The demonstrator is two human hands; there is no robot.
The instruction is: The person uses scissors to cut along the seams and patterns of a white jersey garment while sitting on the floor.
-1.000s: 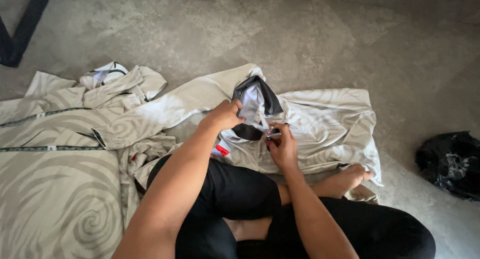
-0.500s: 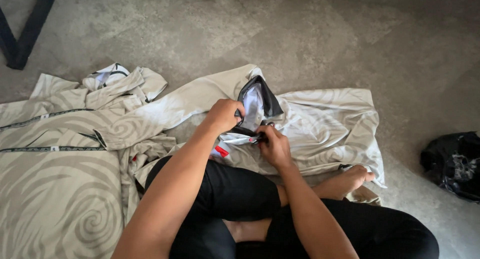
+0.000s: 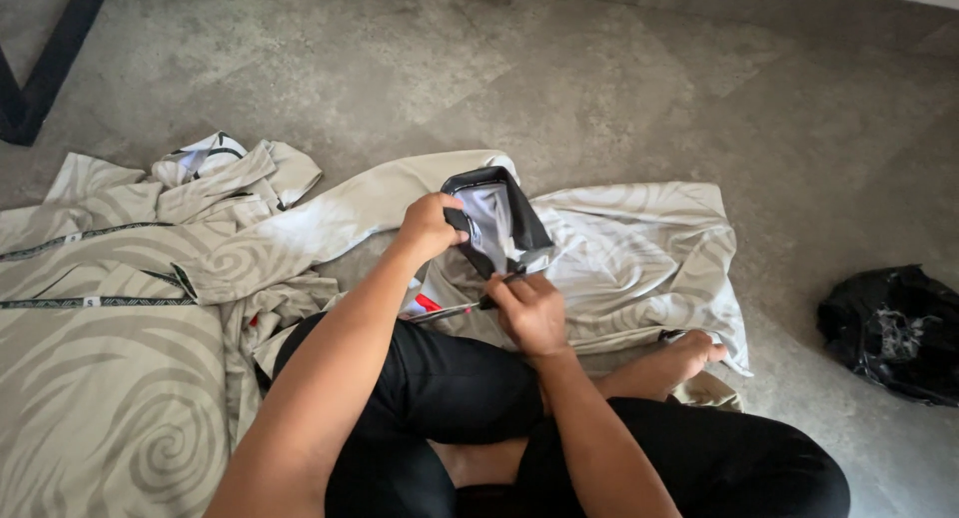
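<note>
Cuff held upright just ahead of your knees

Your left hand (image 3: 432,224) pinches the black-lined sleeve cuff (image 3: 496,218) on its left; your right hand (image 3: 529,313), just below the cuff, grips a thin dark tool (image 3: 470,306) pointing left.

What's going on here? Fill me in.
A person sits cross-legged on a grey floor among beige swirl-patterned garments. The left hand holds up a dark-edged piece of cloth, and the right hand works at its lower edge with a thin dark tool; what kind of tool is unclear. A crumpled black bag lies off to the right.
</note>
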